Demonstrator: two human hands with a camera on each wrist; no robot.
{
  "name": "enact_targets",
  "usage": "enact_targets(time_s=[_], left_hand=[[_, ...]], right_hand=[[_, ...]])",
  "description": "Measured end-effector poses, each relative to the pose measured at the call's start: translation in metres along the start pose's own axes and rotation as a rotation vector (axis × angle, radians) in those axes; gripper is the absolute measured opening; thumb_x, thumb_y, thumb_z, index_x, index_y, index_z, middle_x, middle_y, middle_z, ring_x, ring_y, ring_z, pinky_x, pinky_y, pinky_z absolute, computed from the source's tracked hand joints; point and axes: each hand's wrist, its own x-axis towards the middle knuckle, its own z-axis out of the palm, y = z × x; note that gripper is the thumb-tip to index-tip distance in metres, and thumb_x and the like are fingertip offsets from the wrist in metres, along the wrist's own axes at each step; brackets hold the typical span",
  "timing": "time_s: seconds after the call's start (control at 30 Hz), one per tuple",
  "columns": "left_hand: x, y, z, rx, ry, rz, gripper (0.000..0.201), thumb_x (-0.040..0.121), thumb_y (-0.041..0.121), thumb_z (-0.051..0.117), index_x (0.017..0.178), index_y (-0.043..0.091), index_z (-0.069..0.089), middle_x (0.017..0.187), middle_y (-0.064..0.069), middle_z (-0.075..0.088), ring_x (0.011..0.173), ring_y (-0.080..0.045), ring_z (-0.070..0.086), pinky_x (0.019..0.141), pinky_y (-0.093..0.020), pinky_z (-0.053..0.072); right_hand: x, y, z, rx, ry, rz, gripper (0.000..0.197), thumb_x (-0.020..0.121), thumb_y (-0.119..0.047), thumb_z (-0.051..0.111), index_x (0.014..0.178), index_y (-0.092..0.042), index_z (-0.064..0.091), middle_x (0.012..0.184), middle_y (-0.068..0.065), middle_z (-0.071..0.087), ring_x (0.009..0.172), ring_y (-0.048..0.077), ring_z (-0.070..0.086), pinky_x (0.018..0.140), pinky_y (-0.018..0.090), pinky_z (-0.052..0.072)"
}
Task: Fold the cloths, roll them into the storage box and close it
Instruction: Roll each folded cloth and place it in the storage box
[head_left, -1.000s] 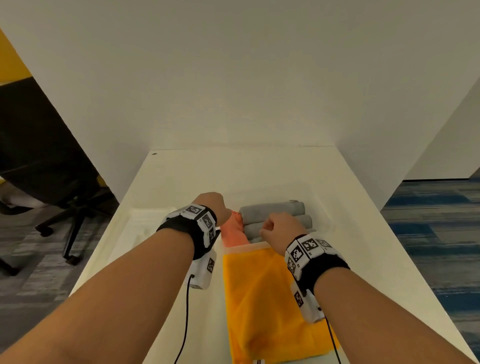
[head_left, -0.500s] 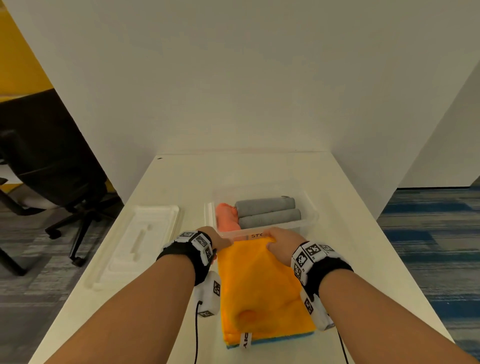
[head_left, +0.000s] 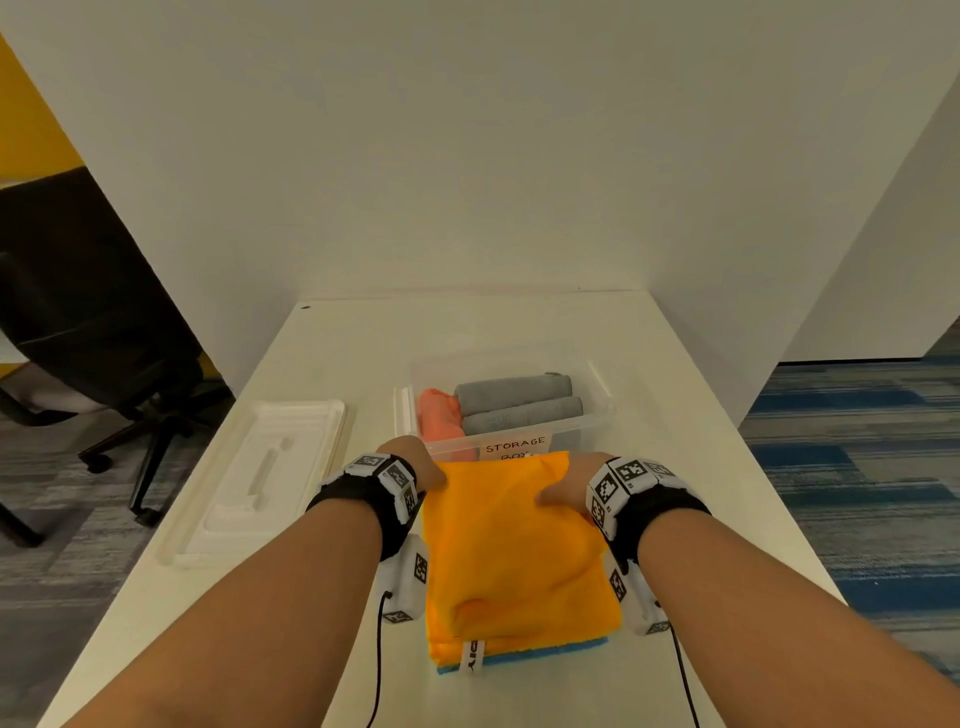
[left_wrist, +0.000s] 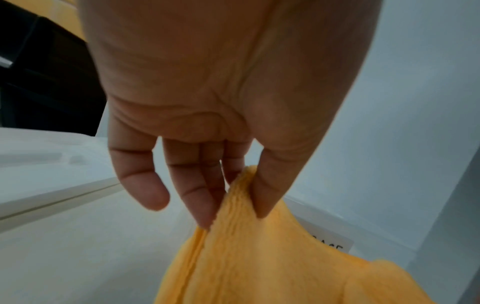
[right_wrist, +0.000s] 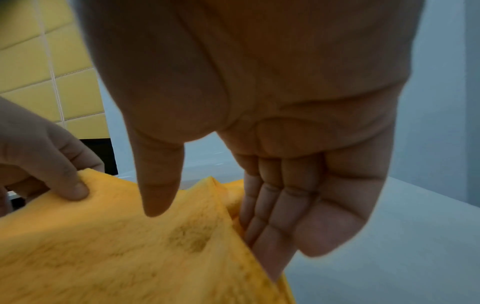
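Materials and finish, cloth-folding bench

Orange cloth (head_left: 514, 540): soft matt fabric with a short fuzzy nap, layered edges visible at the fold; blue cloth (head_left: 550, 656) under it looks the same kind. Rolled grey cloths (head_left: 519, 402) and pink cloth (head_left: 440, 415): matt, plush. Storage box (head_left: 597, 415): clear, smooth, slightly glossy plastic with a paper label (head_left: 515, 448). Lid (head_left: 260, 467): white, smooth plastic. Table (head_left: 363, 353): smooth, matt, off-white.
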Motion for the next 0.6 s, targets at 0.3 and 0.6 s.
enact_targets(time_s=[0.3, 0.6], left_hand=[[-0.004, -0.001, 0.006, -0.205, 0.022, -0.003, 0.026, 0.090, 0.012, 0.054, 0.116, 0.005, 0.055, 0.113, -0.014, 0.064, 0.107, -0.028, 0.064, 0.083, -0.032, 0.053], [-0.004, -0.008, 0.011, -0.232, 0.014, 0.014, 0.028, 0.093, 0.012, 0.051, 0.119, 0.003, 0.060, 0.118, -0.015, 0.064, 0.109, -0.028, 0.063, 0.069, -0.027, 0.050]], right_hand=[[-0.009, 0.006, -0.001, -0.098, -0.129, 0.006, 0.060, 0.087, -0.052, 0.060, 0.127, -0.007, 0.050, 0.124, 0.012, 0.060, 0.110, 0.025, 0.059, 0.097, 0.034, 0.046], [-0.014, 0.009, -0.012, 0.360, -0.151, -0.172, 0.054, 0.089, -0.037, 0.063, 0.137, -0.019, 0.048, 0.139, 0.005, 0.050, 0.124, 0.026, 0.049, 0.105, 0.038, 0.039]])
